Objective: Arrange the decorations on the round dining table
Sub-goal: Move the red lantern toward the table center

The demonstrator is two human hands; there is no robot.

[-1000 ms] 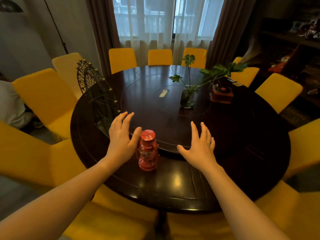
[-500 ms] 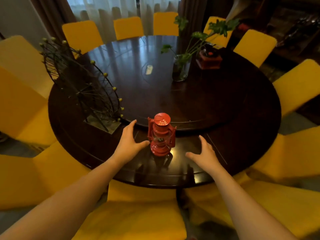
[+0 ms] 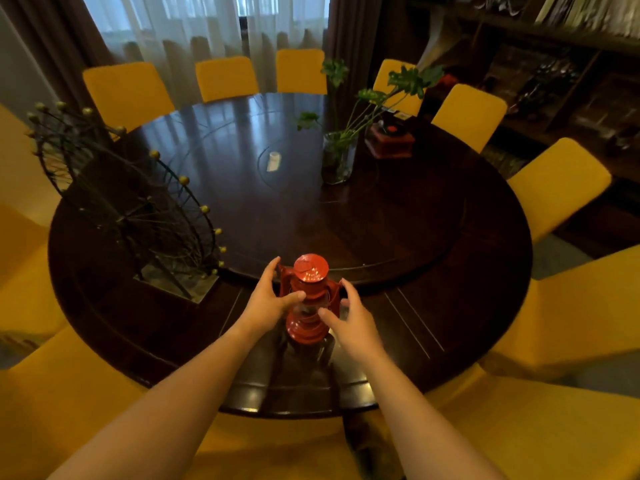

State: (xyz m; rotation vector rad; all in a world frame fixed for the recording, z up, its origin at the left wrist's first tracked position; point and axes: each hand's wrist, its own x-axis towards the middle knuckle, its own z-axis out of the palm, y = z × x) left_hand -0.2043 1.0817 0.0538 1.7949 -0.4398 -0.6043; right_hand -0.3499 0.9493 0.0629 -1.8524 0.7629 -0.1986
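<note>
A small red lantern (image 3: 310, 269) stands upright near the front edge of the dark round dining table (image 3: 433, 237). My left hand (image 3: 265, 306) wraps its left side, thumb across the middle. My right hand (image 3: 353, 323) cups its right side, fingers against the frame. A black wire Ferris wheel ornament (image 3: 131, 202) stands at the table's left. A glass vase with green stems (image 3: 337, 161) sits past the centre, and a red box-shaped ornament (image 3: 389, 140) is behind it. The lantern's lower body is partly hidden by my hands.
Yellow chairs (image 3: 557, 185) ring the table on all sides, one right below me. A small white object (image 3: 273, 161) lies on the inner turntable. Curtained windows are at the back and dark shelves (image 3: 554, 81) at the right.
Both hands have closed in from the sides onto the lantern. My right hand has come up from the table surface. The view has shifted a little.
</note>
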